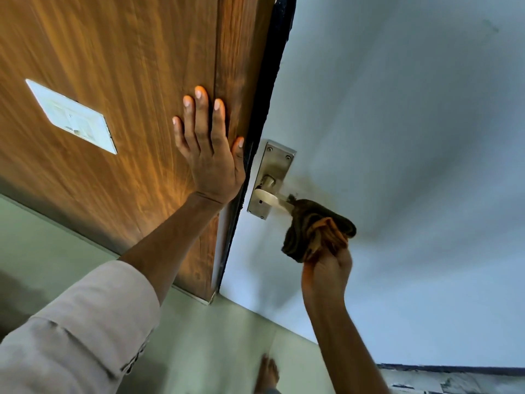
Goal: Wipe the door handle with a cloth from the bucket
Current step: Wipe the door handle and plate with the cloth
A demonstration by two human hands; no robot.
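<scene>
A silver lever door handle (pixel 268 196) on a metal backplate (pixel 272 169) is fixed to the pale grey door (pixel 397 137). My right hand (pixel 326 273) grips a bunched brown and orange cloth (pixel 315 230), which covers the free end of the lever. My left hand (pixel 208 150) lies flat with fingers spread on the wooden panel (pixel 113 81) left of the door's dark edge. No bucket is in view.
A white switch plate (pixel 72 116) sits on the wooden panel to the left. Below is a pale green tiled floor (pixel 213 336) with my bare foot (pixel 268 372) on it. A dark smudge marks the door around the handle.
</scene>
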